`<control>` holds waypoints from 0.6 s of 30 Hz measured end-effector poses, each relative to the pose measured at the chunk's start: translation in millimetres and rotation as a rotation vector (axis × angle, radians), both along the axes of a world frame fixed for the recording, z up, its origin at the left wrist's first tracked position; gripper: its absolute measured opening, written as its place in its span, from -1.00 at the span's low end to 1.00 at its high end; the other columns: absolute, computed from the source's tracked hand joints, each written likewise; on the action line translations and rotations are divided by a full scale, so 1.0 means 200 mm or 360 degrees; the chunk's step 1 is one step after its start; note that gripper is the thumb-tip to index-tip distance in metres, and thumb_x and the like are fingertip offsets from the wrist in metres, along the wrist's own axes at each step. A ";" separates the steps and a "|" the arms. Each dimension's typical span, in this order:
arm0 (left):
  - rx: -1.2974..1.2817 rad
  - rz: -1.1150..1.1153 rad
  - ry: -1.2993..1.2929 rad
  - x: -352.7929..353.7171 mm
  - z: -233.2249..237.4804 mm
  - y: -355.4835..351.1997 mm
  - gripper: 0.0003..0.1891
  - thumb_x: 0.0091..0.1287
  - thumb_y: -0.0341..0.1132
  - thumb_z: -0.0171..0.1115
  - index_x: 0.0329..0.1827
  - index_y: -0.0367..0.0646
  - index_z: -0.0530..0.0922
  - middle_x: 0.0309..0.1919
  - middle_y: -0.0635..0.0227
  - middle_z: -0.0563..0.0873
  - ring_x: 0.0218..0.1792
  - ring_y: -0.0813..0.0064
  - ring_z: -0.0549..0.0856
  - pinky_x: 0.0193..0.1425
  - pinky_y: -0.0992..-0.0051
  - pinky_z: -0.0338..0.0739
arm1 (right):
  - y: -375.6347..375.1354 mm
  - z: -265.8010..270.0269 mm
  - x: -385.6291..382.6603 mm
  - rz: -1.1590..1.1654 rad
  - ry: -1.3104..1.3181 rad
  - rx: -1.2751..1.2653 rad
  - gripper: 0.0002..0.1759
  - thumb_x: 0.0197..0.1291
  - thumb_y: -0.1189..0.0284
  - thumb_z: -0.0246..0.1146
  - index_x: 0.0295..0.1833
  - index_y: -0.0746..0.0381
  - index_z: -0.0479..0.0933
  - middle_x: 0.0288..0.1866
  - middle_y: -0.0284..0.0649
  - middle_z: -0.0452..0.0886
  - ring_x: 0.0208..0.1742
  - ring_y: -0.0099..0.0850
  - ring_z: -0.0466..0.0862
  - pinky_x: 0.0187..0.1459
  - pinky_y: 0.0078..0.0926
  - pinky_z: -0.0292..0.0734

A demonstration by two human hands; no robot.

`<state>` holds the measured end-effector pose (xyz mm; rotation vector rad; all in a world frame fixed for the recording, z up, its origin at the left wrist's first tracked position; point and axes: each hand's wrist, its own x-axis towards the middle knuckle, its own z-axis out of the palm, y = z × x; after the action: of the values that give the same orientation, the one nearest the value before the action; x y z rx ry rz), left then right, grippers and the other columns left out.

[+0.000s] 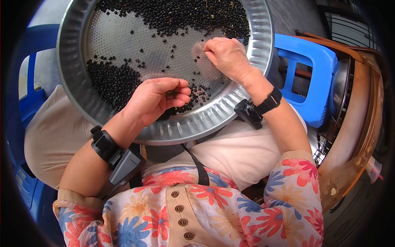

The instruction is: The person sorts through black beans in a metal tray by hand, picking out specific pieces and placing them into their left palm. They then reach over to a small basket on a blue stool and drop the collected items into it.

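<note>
A large round metal tray with a perforated bottom and fluted wall rests over my lap. Small round black beans or berries lie heaped along its far side, mixed with paler bits. A second heap of the black beans or berries spreads along the left and near side, with loose ones between. My left hand is curled above the near heap, palm partly turned up, with a brownish bit just visible inside the fingers. Over the tray's right part, my right hand is closed, its fingertips bent under and hidden.
Blue plastic stools stand to the right and left of the tray. Farther right is a wooden-edged piece of furniture with a metal bowl beside it. Dark devices are strapped to both wrists.
</note>
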<state>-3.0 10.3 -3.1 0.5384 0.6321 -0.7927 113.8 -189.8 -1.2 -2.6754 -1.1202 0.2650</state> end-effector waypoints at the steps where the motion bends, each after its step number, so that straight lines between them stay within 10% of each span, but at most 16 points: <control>1: -0.0003 -0.0003 0.0003 0.00 0.00 0.00 -0.78 0.35 -0.39 0.00 -0.13 -0.41 0.50 -0.29 0.16 0.64 -0.34 0.42 0.67 -0.23 0.56 0.62 | 0.01 0.00 0.00 -0.0004 0.0011 -0.0066 -0.91 0.02 0.43 0.18 -0.38 0.21 0.54 -0.44 -0.22 0.57 -0.34 -0.25 0.59 -0.28 -0.33 0.49; 18: 0.0062 0.0020 0.0009 0.02 0.01 0.00 -0.76 0.37 -0.38 -0.03 -0.12 -0.40 0.50 -0.29 0.16 0.65 -0.33 0.42 0.68 -0.24 0.57 0.62 | 0.08 0.16 -0.10 -0.0247 0.0573 0.0283 -0.89 0.01 0.41 0.14 -0.43 0.21 0.51 -0.47 -0.18 0.57 -0.38 -0.21 0.59 -0.28 -0.31 0.48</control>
<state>0.1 9.9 -1.3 0.5675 0.6571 -0.7714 93.7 -173.0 31.4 -2.4143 -0.7839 0.5633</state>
